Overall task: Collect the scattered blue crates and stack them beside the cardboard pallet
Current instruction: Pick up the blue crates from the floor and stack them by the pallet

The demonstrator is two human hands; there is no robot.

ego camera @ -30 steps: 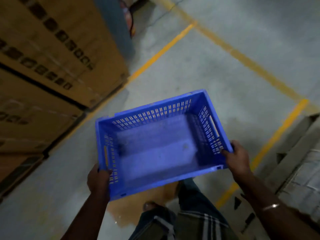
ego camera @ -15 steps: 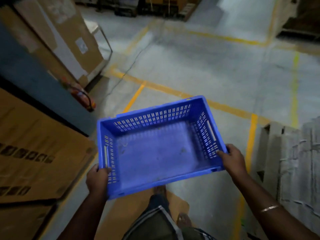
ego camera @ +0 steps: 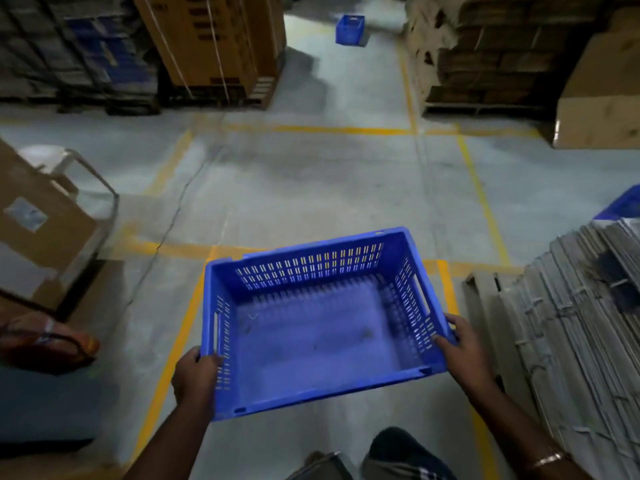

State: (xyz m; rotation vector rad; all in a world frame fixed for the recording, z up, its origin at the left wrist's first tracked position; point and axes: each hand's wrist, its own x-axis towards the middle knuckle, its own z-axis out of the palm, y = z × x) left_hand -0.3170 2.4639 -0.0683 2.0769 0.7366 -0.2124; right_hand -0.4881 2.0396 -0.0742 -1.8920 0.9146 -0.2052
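crate in hand: blue slotted plastic crate (ego camera: 318, 323), empty, carried level above the concrete floor (ego camera: 311, 188), over the yellow floor line (ego camera: 173, 351); near edge toward the body
left hand: left hand (ego camera: 195, 379) gripping the left short wall by the near corner, fingers curled over the rim
right hand: right hand (ego camera: 462, 351) gripping the right short wall, thumb on the rim
handling guess: probably light and stiff, rigid moulded walls; smooth plastic, maybe a bit slippery; not fragile
best hold: likely the handle slots in both short walls; rim works too
crate count: three in view; one carried, one far crate (ego camera: 350, 30) at the far end of the aisle, one blue corner (ego camera: 621, 204) at the right edge behind the flattened cardboard stack (ego camera: 571, 334)
hands: two, both busy
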